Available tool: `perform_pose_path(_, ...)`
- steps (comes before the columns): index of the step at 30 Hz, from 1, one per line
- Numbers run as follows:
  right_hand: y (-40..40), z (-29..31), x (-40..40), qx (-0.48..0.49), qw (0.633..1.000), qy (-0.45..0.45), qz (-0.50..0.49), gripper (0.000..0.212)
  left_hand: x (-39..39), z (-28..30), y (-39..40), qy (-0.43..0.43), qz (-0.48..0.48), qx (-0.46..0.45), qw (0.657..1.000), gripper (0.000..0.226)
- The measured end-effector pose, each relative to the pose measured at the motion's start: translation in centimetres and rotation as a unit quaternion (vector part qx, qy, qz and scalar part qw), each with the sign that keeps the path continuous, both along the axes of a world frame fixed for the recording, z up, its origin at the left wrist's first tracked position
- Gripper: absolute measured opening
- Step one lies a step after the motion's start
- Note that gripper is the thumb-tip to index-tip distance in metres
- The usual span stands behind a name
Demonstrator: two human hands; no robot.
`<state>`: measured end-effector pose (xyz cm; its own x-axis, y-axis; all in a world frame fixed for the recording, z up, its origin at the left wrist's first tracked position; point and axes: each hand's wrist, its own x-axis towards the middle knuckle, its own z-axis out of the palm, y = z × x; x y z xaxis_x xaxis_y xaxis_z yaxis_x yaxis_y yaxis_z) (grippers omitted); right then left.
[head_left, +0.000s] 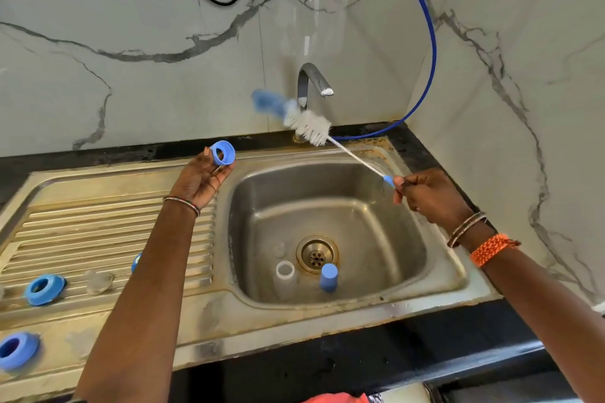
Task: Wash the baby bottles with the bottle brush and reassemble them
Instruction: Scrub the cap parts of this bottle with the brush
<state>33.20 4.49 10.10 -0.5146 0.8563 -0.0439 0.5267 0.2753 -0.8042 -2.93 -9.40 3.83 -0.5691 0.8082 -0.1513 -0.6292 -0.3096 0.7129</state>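
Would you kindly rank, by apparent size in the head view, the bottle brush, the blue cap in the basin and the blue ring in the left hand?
1. bottle brush
2. and 3. unsure: blue ring and blue cap look alike.

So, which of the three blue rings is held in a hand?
The blue ring pinched by the left hand above the sink rim; the other two rings lie on the drainboard.
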Motion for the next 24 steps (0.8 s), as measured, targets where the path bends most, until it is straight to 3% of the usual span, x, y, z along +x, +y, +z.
perform_pose_path(1,0.0,0.2,0.2,0.044,0.999,-0.024,0.015,0.036,-0.2,-0.2,0.2,0.003,0.004,0.006,1.0,0.064)
perform_pose_path(3,-0.2,-0.2,0.5,0.136,0.989,-0.058,0.03,0.025,0.2,0.1,0.5,-0.005,0.033,-0.003,0.999,0.021)
perform_pose_path(4,-0.4,-0.5,0.6,0.168,0.983,-0.065,0.027,0.021,0.5,0.5,0.6,-0.01,0.048,-0.02,0.999,0.015)
perform_pose_path(8,-0.7,-1.6,0.5,0.255,0.963,-0.085,0.01,0.013,0.5,0.6,0.8,0.006,0.06,-0.013,0.998,0.049)
perform_pose_path(12,-0.6,-1.8,0.5,0.321,0.945,-0.063,-0.001,0.013,0.4,0.5,0.6,0.038,0.024,-0.025,0.999,0.045)
perform_pose_path(17,-1.1,-0.8,0.5,0.452,0.89,-0.038,-0.043,0.015,-0.2,-0.1,0.3,0.051,0.01,-0.051,0.997,0.045)
perform_pose_path(19,-0.8,-0.2,0.4,0.4,0.914,-0.06,-0.047,0.005,-0.5,-0.3,0.3,0.062,-0.003,-0.043,0.997,0.033)
perform_pose_path(20,-0.5,0.0,0.3,0.327,0.941,-0.086,-0.025,0.012,-0.4,-0.2,0.2,0.063,-0.009,-0.033,0.997,0.016)
perform_pose_path(21,-0.2,0.1,0.2,0.249,0.962,-0.107,0.011,0.026,-0.4,-0.2,0.1,0.06,-0.015,-0.013,0.998,0.02)
perform_pose_path(22,-0.1,0.1,0.3,0.183,0.976,-0.113,0.042,0.036,-0.7,-0.3,0.1,0.071,-0.031,-0.011,0.997,0.039)
perform_pose_path(24,0.0,-0.1,0.4,0.163,0.978,-0.121,0.056,0.039,-1.0,-0.5,0.0,0.087,-0.036,-0.004,0.996,0.055)
